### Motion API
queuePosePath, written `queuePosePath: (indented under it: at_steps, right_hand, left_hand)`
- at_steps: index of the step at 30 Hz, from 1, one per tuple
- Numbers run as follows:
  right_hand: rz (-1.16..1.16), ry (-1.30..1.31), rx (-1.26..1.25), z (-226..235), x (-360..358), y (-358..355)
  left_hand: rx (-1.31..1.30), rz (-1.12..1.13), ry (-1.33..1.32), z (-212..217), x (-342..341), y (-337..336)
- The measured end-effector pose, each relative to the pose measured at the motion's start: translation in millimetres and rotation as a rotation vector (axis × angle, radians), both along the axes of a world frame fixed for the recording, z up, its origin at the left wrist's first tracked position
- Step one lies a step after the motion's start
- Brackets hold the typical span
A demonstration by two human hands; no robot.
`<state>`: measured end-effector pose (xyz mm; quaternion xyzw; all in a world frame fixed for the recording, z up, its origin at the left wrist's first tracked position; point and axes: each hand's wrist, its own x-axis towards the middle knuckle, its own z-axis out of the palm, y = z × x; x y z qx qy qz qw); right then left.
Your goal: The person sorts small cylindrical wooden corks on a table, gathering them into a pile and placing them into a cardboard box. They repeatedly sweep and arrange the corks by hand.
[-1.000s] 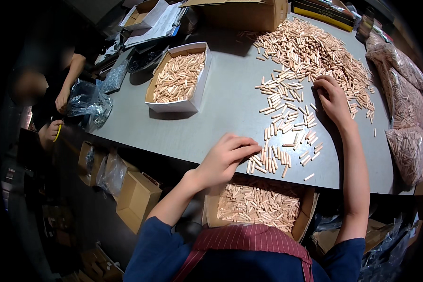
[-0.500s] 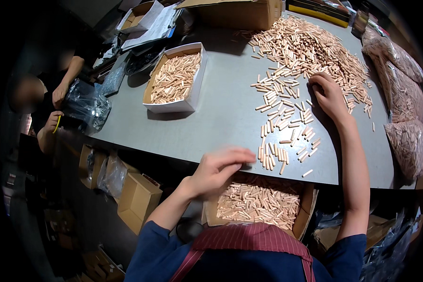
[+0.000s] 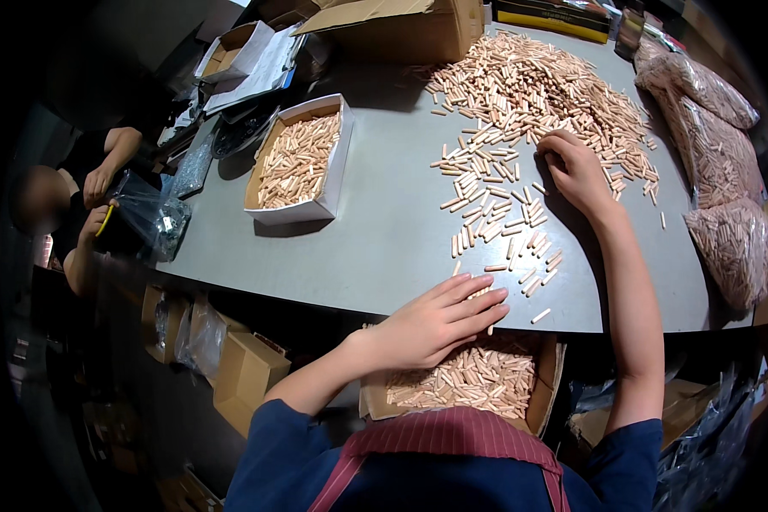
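Note:
My left hand (image 3: 448,321) lies palm down across the table's front edge, fingers outstretched, over a few small wooden dowels. Just below it, a cardboard box (image 3: 551,375) under the edge holds many loose dowels (image 3: 478,380). Further back, my right hand (image 3: 577,173) rests at the near side of a large heap of dowels (image 3: 542,90). Its fingers are curled inward, and whatever they hold, if anything, is hidden. Scattered dowels (image 3: 491,205) cover the tabletop between the heap and my left hand.
A white box (image 3: 338,166) full of dowels stands on the grey table (image 3: 392,196) to the left. Clear bags of dowels (image 3: 725,162) line the right edge. A big cardboard box (image 3: 392,34) is at the back. At the far left another person's hands (image 3: 96,205) handle a plastic bag.
My left hand has moved right and flattened onto the dowels at the table edge, covering the near group. My right hand stays curled by the heap. The whole view has shifted slightly.

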<state>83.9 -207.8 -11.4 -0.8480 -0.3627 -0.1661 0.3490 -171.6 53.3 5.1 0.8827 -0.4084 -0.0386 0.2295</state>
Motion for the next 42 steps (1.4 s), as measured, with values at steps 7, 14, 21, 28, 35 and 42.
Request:
queuePosePath:
  at_steps: [7,14,21,28,35,42]
  right_hand:
    - [-0.01,0.033,-0.004,4,-4,2]
    - [-0.025,0.002,0.028,-2,-1,5]
    - [-0.038,-0.028,-0.013,-1,-1,3]
    - [-0.014,-0.021,-0.044,5,-8,6]
    - [-0.022,0.017,-0.068,10,-12,7]
    - [-0.019,0.017,-0.021,5,-6,5]
  left_hand:
    - [-0.48,-0.049,0.305,22,-29,23]
    - [-0.147,-0.069,-0.183,-3,-7,-62]
    - [0.039,0.161,-0.327,-13,33,-103]
    - [0.029,0.257,-0.321,-21,46,-85]
    - [0.044,0.111,-0.248,-12,15,-39]
    - [-0.054,0.293,-0.167,4,20,21]
